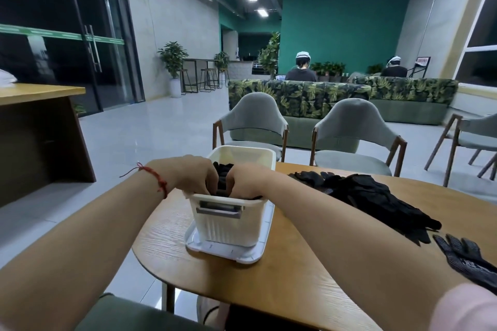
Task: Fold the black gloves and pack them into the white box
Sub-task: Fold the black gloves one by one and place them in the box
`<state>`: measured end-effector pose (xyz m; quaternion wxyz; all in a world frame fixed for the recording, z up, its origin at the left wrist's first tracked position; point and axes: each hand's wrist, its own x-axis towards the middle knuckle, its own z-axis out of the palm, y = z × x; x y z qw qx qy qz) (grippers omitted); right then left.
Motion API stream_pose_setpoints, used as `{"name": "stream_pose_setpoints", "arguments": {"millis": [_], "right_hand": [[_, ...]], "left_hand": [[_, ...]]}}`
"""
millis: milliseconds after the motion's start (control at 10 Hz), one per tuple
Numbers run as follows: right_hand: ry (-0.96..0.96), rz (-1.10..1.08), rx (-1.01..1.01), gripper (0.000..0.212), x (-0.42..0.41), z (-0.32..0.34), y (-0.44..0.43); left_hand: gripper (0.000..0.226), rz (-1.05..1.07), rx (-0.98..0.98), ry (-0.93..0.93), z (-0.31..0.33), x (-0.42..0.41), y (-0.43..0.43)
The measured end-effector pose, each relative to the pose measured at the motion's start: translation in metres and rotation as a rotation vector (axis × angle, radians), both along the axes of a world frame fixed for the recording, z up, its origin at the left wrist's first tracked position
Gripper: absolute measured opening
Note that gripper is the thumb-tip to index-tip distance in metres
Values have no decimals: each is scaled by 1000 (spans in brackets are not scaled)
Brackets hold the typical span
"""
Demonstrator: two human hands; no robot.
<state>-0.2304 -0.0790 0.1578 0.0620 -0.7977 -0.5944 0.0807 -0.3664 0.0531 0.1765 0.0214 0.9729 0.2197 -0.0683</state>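
A white ribbed box (228, 223) stands on its white lid (258, 250) near the left end of the wooden table (295, 277). Black folded gloves (222, 173) fill its inside. My left hand (193, 173) and my right hand (248, 180) both reach over the near rim into the box, fingers curled down onto the gloves there. The fingertips are hidden inside. A heap of loose black gloves (376, 196) lies on the table to the right. One more black glove (468, 258) lies apart, near the right edge.
Two grey chairs (252, 121) (352, 131) stand across the table, a third at far right. A brown desk (40, 121) is on the left. Two people sit behind a leaf-patterned sofa (309, 99) at the back.
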Motion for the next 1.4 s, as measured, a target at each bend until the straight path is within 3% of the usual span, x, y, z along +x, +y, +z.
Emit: {"name": "stream_pose_setpoints", "arguments": {"millis": [300, 400, 600, 800, 1000, 1200, 1300, 1400], "right_hand": [[-61, 1, -34, 17, 2, 0, 2], [-82, -17, 22, 17, 9, 10, -6], [-27, -88, 308, 4, 46, 43, -53], [59, -257, 451, 21, 117, 46, -135], [112, -496, 433, 30, 185, -13, -194], [94, -647, 464, 27, 218, -74, -246], [60, -659, 380, 33, 223, -108, -263], [16, -656, 412, 37, 223, -131, -269]], "left_hand": [[15, -37, 188, 165, 0, 17, -1], [15, -47, 189, 145, 15, 14, -8], [16, -110, 196, -75, 44, 33, -42], [7, -228, 178, -289, 51, 90, -96], [17, -247, 186, -240, 26, 170, -149], [11, -24, 175, -278, -58, 227, -135], [27, 55, 74, -300, -92, 225, -134], [28, 134, 13, -355, -109, 236, -127]]}}
